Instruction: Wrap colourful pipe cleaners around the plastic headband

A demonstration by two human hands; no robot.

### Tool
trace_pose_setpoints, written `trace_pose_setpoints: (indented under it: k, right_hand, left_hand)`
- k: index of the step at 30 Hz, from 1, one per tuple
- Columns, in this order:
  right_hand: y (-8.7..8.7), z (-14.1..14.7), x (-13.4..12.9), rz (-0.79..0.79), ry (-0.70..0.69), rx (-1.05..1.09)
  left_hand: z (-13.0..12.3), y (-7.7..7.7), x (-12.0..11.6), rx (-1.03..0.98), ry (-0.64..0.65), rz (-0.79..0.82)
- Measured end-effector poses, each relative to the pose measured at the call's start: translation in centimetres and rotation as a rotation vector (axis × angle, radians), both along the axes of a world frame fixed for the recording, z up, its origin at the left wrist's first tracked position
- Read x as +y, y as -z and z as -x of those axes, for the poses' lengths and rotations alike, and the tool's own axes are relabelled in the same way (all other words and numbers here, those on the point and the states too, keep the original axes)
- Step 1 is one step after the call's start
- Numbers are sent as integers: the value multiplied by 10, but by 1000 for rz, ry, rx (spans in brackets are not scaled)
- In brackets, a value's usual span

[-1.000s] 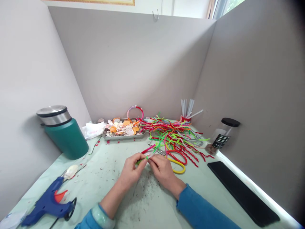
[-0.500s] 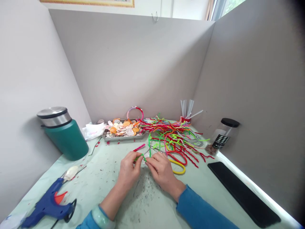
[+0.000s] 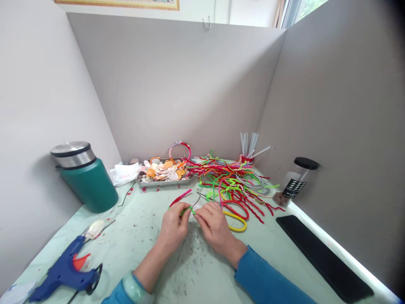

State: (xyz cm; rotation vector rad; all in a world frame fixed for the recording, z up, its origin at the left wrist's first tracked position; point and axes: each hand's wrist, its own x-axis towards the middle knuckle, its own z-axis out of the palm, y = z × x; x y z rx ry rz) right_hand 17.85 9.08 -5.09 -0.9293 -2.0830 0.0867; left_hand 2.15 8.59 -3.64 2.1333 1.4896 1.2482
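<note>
My left hand (image 3: 174,226) pinches a strand of green chenille yarn (image 3: 193,210) between thumb and fingers. My right hand (image 3: 213,223) is closed on the same yarn, fingertips close to the left ones. A pink fuzzy-wrapped strip (image 3: 181,197) sticks out beyond my left fingers, slanting up to the right; its lower end is hidden by the hand. A thin grey curved piece shows just above the fingertips, and I cannot tell what it belongs to. Scissors (image 3: 239,228) with red and yellow handles lie just right of my right hand, partly covered.
Colourful yarn (image 3: 228,169) is heaped behind. Shell pieces fill a metal tray (image 3: 166,183), near a pink hoop (image 3: 190,151). At left are a green bottle (image 3: 90,185) and a blue glue gun (image 3: 65,270); at right, a jar (image 3: 294,181), a black slab (image 3: 322,257) and white sticks (image 3: 249,143).
The green length that rose from my fingers toward the heap no longer stands up there. More of the pink strip shows above my left hand. Both hands stay nearly in place.
</note>
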Motion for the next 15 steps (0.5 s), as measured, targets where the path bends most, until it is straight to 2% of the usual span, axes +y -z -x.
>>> trace_pose_setpoints:
  k: [5,15]
  right_hand:
    - [0,-2,-2,9,15,32]
    - [3,-2,2,49,41,238]
  left_hand:
    - [0,-1,-1,36,22,14]
    - [-3,-4,-6,194,146,-92]
